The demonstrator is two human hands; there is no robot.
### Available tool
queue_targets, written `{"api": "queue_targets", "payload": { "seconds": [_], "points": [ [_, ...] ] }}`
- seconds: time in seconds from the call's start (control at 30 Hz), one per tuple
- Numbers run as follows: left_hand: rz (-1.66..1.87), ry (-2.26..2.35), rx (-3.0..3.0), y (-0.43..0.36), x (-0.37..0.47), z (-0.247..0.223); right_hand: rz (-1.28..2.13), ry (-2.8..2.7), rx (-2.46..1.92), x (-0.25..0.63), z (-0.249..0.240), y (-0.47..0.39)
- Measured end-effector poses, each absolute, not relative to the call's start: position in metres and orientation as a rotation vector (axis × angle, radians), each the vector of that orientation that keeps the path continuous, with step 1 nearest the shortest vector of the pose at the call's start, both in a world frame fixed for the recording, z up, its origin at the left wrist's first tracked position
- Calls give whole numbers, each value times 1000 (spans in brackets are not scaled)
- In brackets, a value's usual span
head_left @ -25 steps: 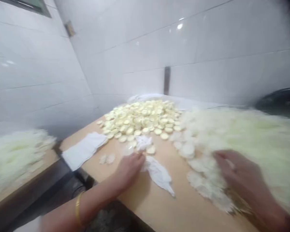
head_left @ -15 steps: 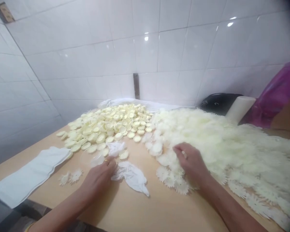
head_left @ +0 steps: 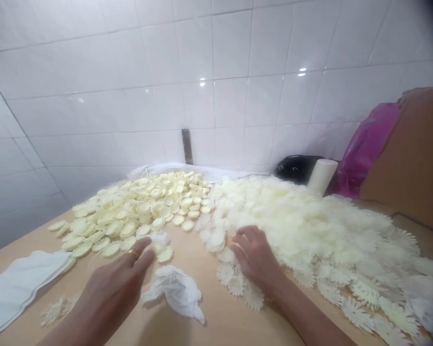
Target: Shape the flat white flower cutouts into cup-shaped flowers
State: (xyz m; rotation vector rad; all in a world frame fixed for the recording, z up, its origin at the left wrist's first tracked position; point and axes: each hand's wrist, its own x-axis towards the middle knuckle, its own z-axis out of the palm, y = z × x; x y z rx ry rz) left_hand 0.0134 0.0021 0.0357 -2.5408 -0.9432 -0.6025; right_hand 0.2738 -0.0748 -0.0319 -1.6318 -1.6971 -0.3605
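My left hand [head_left: 124, 269], a ring on one finger, reaches to the white crumpled cloth [head_left: 161, 238] beside the pile of yellow cups. Its thumb and forefinger are slightly apart, with no held thing visible. A pale yellow, toothed-edge cup [head_left: 165, 254] lies just past its fingertips. Another crumpled white cloth [head_left: 178, 290] rests on the table between my hands. My right hand [head_left: 252, 254] is at the near left edge of a heap of thin whitish toothed discs [head_left: 292, 216]. Its fingers are curled in a pinch against the discs; what is between the tips is hidden.
Many pale yellow toothed cups [head_left: 130, 211] are piled at the back left. Folded white cloth [head_left: 21, 288] lies at the left edge, near loose toothed discs [head_left: 56, 310]. A white cylinder [head_left: 322, 177], a black bag [head_left: 296, 167] and a magenta bag [head_left: 364, 149] stand along the tiled wall.
The view has shifted right and up. My left hand's fingers have parted and moved away from the nearer cloth. My right hand has gone further into the heap's left edge.
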Motion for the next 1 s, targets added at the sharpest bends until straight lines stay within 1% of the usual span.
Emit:
{"api": "queue_targets", "payload": {
  "seconds": [0.07,0.17,0.3,0.4,0.57,0.67,0.8,0.87,1.0],
  "points": [
    [-810,-685,-2476,-5,39,35,-256,-1548,-1576,275,-27,-77],
    [-960,-430,-2592,-16,87,19,30,-1394,-1463,275,-16,-81],
    [-936,-167,-2667,-24,135,-4,475,-1258,-1327,279,-5,-85],
    [-919,-111,-2710,-23,146,-12,606,-1175,-1273,283,-3,-85],
    [-936,-144,-2820,-18,142,-17,645,-1178,-1331,284,-6,-83],
    [-970,-199,-2959,-20,137,-15,537,-1210,-1405,283,-7,-83],
    [-1100,-305,-3118,-22,127,-9,359,-1193,-1497,282,-7,-84],
    [-1108,-416,-3148,-20,117,-6,303,-1194,-1514,282,-7,-85],
    [-1018,-739,-3186,-14,98,-5,264,-1220,-1512,280,-6,-86]
  ]
}}
